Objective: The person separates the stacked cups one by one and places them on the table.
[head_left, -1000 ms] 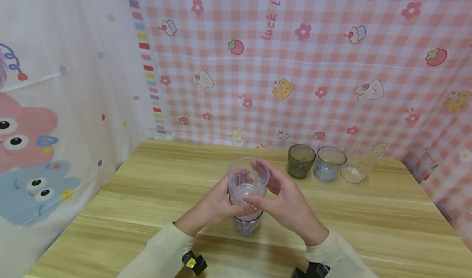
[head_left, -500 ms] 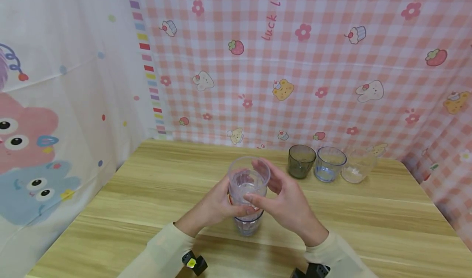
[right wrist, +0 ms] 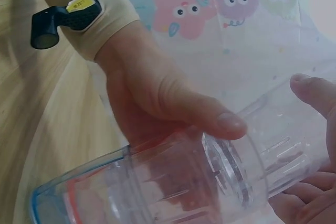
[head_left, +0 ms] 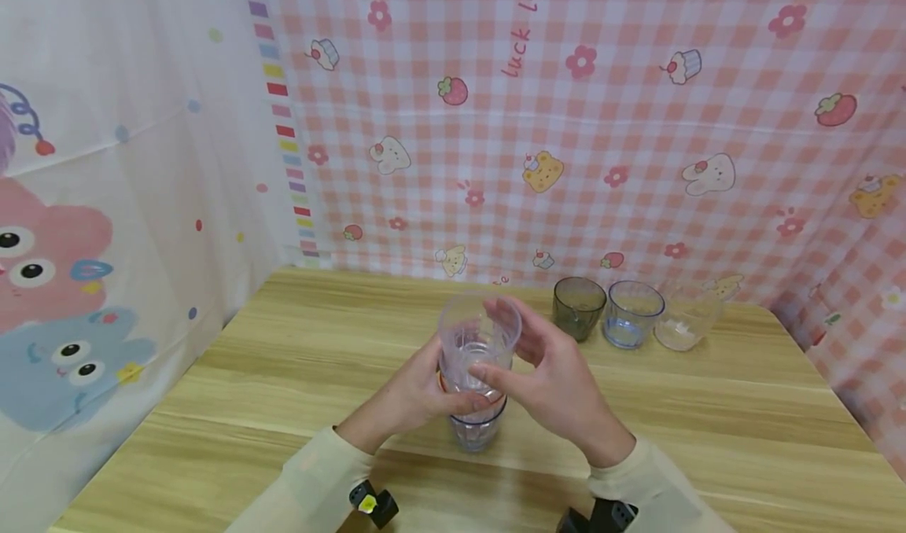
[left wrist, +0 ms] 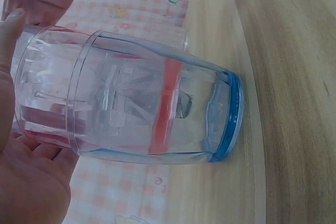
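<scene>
A stack of clear plastic cups stands upright near the table's middle. Its lowest cup (head_left: 473,439) has a dark rim and, in the left wrist view, a blue base (left wrist: 235,119). Nested inside is a clear cup with a red band (left wrist: 167,103). My left hand (head_left: 419,390) grips the stack at mid-height, its thumb across the near side. On top is a clear tumbler (right wrist: 281,150), held by my right hand (head_left: 555,384) with the thumb in front and fingers behind. How deep the tumbler sits in the cup below is hard to tell.
At the back right stand a grey cup (head_left: 578,313), a blue-tinted cup (head_left: 632,317) and a clear cup (head_left: 681,332) in a row. Checked cloth (head_left: 439,140) hangs behind the wooden table (head_left: 318,336), and a cartoon-print cloth (head_left: 163,179) hangs on the left.
The top tumbler has risen slightly, and my right hand has shifted a little with it, its thumb higher. My left hand and the lower cups stay in place.
</scene>
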`<state>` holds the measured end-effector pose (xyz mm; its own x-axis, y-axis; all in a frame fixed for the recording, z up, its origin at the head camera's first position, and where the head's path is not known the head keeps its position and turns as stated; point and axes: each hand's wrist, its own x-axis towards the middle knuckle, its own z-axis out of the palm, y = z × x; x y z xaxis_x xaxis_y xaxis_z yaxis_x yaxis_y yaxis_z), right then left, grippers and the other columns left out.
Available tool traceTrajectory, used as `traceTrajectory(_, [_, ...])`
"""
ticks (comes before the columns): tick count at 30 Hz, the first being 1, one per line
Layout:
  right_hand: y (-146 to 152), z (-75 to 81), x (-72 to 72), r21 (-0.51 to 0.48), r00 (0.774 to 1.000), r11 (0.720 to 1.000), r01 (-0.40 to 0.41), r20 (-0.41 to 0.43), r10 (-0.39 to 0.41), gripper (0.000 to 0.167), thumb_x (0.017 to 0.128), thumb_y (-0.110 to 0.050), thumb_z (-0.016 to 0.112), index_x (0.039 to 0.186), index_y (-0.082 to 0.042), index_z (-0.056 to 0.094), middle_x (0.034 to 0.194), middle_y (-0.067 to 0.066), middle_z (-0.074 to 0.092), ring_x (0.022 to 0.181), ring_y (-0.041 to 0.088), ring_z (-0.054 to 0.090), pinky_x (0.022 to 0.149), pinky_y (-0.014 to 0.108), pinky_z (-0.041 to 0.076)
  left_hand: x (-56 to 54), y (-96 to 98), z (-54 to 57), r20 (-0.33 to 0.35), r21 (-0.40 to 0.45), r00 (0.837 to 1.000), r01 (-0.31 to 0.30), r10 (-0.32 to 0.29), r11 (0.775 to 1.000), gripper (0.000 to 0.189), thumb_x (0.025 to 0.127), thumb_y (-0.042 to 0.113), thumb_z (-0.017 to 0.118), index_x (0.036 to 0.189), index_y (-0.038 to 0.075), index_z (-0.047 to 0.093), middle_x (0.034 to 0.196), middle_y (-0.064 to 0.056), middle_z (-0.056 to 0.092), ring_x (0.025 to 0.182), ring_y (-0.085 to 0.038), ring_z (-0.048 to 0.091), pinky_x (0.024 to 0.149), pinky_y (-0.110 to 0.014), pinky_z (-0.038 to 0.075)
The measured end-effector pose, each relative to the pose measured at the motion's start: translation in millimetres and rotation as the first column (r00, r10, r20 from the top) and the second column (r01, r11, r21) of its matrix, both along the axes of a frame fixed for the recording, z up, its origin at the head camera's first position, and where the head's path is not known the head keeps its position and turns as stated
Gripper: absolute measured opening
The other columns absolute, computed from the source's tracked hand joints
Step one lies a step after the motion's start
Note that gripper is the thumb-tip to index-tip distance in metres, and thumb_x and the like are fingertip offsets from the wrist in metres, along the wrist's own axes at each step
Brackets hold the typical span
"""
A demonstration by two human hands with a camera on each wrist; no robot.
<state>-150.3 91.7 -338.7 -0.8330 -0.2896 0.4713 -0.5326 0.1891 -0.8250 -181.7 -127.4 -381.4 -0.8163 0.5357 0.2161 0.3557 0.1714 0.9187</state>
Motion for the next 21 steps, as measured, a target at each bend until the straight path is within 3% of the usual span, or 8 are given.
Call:
traceTrajectory(6, [0,9.1,1.3,-0.028,1.0,1.0,-0.006,-0.02,0.005,0.077,0.09,-0.005,0.087,0.158,0.0,0.049,0.157,0.018,0.06,0.144,0.034,0.06,0.112,0.045,0.055,0.0,0.3,-0.3,0.003,0.005,1.0,-0.004,0.004,1.0,0.092,0.09,0.019,0.089,0.164,0.015,0.035,0.155,-0.012,0.058,0.142,-0.034,0.057,0.122,-0.06,0.044])
traceTrajectory(12, [2,16.7,1.9,-0.037,0.999,0.999,-0.004,-0.035,0.003,0.079,0.089,-0.004,0.088,0.158,0.001,0.049,0.156,0.017,0.061,0.144,0.033,0.06,0.112,0.041,0.055,-1.0,0.0,-1.1,0.004,-0.004,1.0,-0.008,0.008,1.0,0.093,0.089,0.032,0.091,0.163,0.021,0.036,0.154,-0.006,0.06,0.142,-0.029,0.059,0.121,-0.056,0.046])
traceTrajectory(21, [6,21.8,2.1,-0.01,0.999,1.0,0.018,-0.038,-0.018,0.078,0.091,-0.006,0.087,0.159,-0.001,0.049,0.158,0.013,0.06,0.146,0.031,0.059,0.113,0.044,0.054,-2.1,-0.6,-2.3,0.008,-0.016,1.0,-0.005,0.005,1.0,0.094,0.091,0.039,0.089,0.163,0.017,0.034,0.154,-0.011,0.059,0.14,-0.031,0.059,0.119,-0.054,0.048])
